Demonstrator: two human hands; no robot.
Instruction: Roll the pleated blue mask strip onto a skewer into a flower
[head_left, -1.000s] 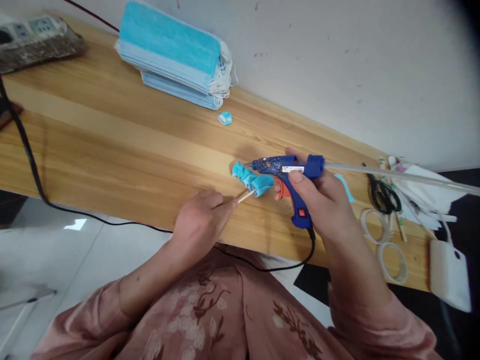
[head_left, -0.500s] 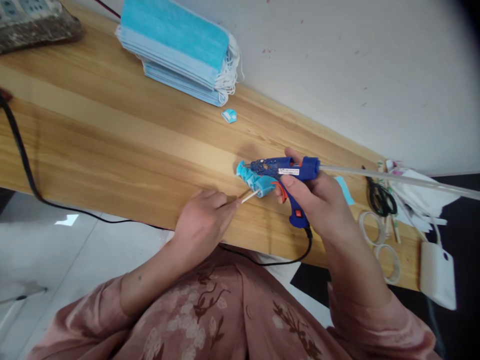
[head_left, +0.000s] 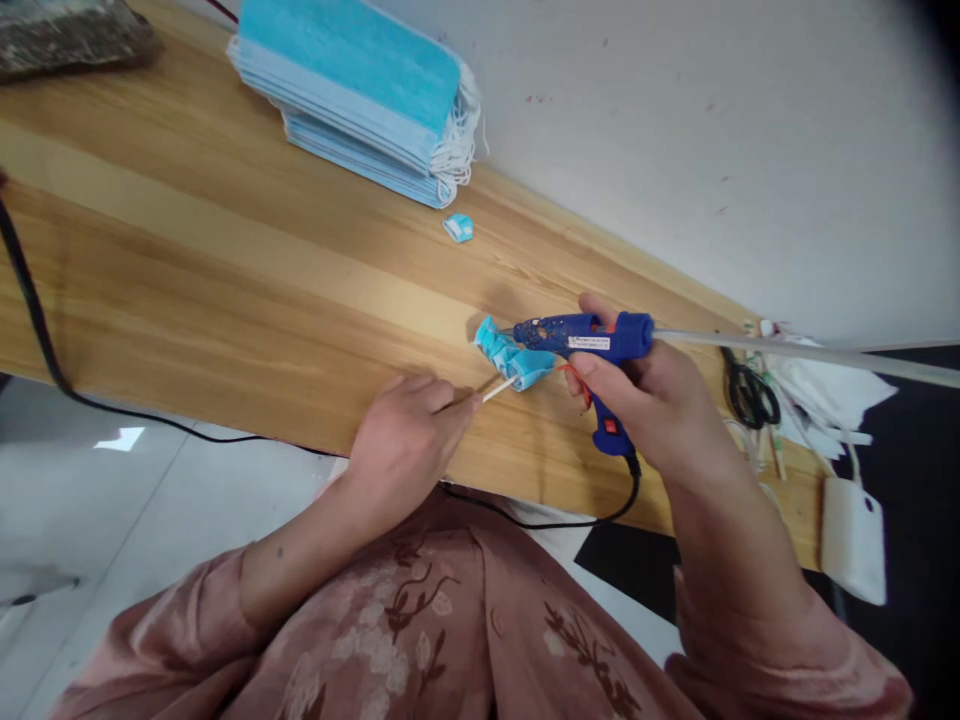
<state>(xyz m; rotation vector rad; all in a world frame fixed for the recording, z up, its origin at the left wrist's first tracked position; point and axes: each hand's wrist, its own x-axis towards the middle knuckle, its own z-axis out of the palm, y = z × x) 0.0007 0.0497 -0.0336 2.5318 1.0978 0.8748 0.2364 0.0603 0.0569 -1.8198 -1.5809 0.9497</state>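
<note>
Between the fingers of my left hand (head_left: pixel 412 425) is a thin white stick (head_left: pixel 498 390), its far end meeting a gathered, rolled piece of blue mask material (head_left: pixel 531 367). My right hand (head_left: pixel 637 390) grips a blue hot glue gun (head_left: pixel 585 337) with its forefinger at the orange trigger. The nozzle points left and is very near the upper part of the blue piece; whether it touches I cannot tell. A long clear glue stick (head_left: pixel 780 353) sticks out of the gun's back. A small folded blue scrap (head_left: pixel 458 228) lies farther back on the table.
A tall stack of blue face masks (head_left: pixel 352 75) stands by the wall. At the right lie black-handled scissors (head_left: pixel 750 390), white scraps (head_left: pixel 814 380) and a white adapter-like box (head_left: pixel 853 540). The gun's black cord (head_left: pixel 540 524) hangs along the wooden table's (head_left: pixel 187 300) front edge.
The glue gun came down onto the blue piece's upper end, then drew back slightly right. Its orange trigger looks more pressed in. My left hand stays nearly still, and the camera view has shifted a little.
</note>
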